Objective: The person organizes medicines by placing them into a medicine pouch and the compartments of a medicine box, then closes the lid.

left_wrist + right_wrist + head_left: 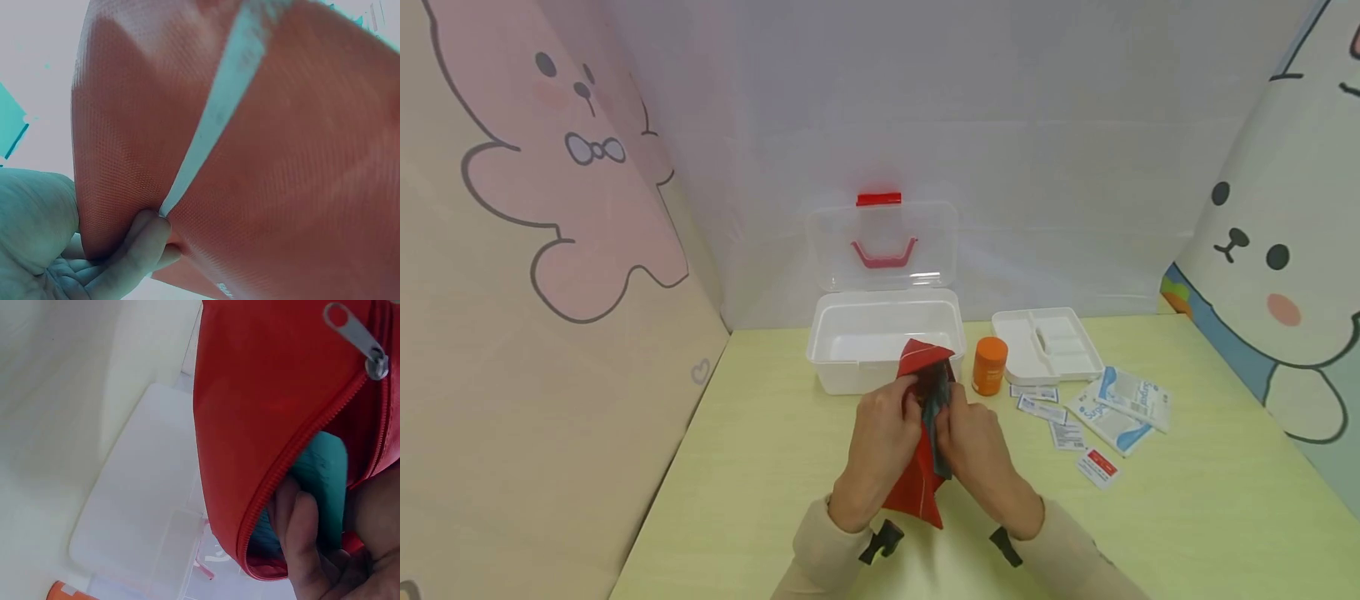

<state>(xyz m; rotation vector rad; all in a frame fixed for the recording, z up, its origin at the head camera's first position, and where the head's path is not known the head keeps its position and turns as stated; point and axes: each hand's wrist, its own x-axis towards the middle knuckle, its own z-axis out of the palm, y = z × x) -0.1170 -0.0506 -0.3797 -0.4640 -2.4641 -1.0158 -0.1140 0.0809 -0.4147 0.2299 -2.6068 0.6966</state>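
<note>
My left hand [878, 446] grips a red zip pouch [913, 487] by its edge, above the table and in front of the white box. White trim crosses the pouch's fabric in the left wrist view. The zip [300, 434] gapes, with its metal pull [351, 330] at one end. My right hand [979, 450] reaches into this opening and pinches a flat teal packet [325, 478], which sits partly inside the pouch. The pouch hides the packet's far part and some of the fingertips.
Behind the pouch stands a white box [835, 377] with its clear lid [831, 250] raised. To its right are an orange bottle [989, 367] and a white divided tray [1018, 350]. Several small packets [1066, 435] and two blue-white packs [1135, 398] lie on the right.
</note>
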